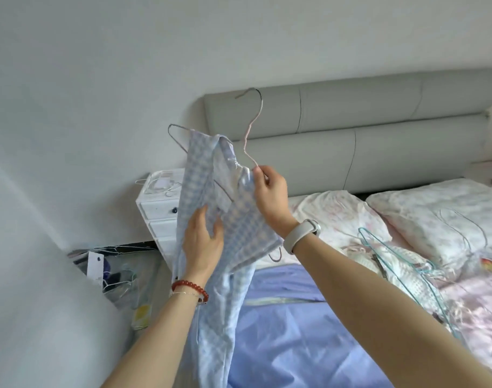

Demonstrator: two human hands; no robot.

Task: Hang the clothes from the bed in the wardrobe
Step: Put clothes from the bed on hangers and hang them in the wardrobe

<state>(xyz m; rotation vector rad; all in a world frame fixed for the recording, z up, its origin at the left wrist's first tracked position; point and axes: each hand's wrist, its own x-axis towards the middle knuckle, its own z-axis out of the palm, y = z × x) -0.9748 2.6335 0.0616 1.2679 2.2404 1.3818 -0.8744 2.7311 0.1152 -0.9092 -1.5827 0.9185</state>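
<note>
Checked blue-and-white garment [211, 208] hangs on a wire hanger [249, 130], held up at the frame's centre above the bed [295, 317]. Right hand [271, 193] pinches the hanger's shoulder, and the fabric over it, between thumb and curled fingers. Left hand [202, 242], at 7 o'clock of the right, has its fingers tucked behind a fold of the cloth with the thumb lying on its front. Hanger's hook points to 12 o'clock, tilted; its far end protrudes from the fabric at 10 o'clock. Grey headboard [365, 127] lies behind. Teal hanger [401, 264] rests on the floral bedding [435, 219] at 3 o'clock. White nightstand [160, 205] stands at 9 o'clock.
</note>
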